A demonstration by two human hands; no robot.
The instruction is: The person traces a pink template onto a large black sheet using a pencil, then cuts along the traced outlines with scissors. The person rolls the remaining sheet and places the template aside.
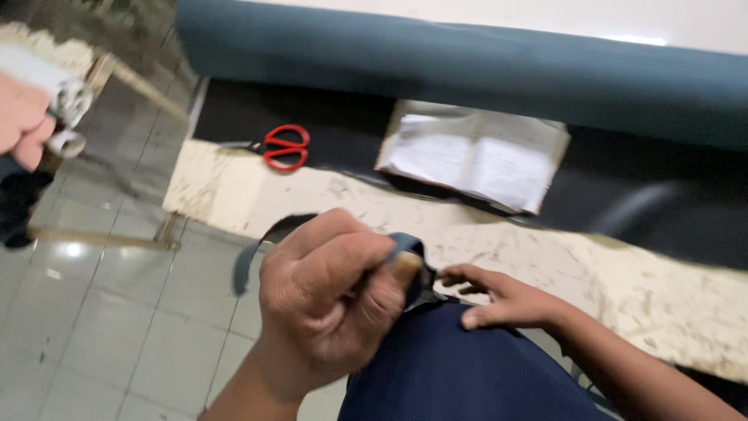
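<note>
My left hand (327, 300) is closed in a fist around a narrow strip of dark grey-blue fabric (248, 265). The strip curls out to the left of the fist and pokes out by the thumb on the right. My right hand (499, 300) reaches in from the right with its fingers apart, and the fingertips touch the strip's dark end just beside the left thumb. Both hands hover over my knee in navy cloth (460, 374), at the near edge of a worn pale table (623, 281).
Red-handled scissors (284, 146) lie on the table's far left. An open notebook (475, 156) rests on black fabric (623, 195) below a big teal fabric roll (467, 62). Another person's hand (23, 117) holds something white at upper left. Grey floor tiles (117, 312) lie to the left.
</note>
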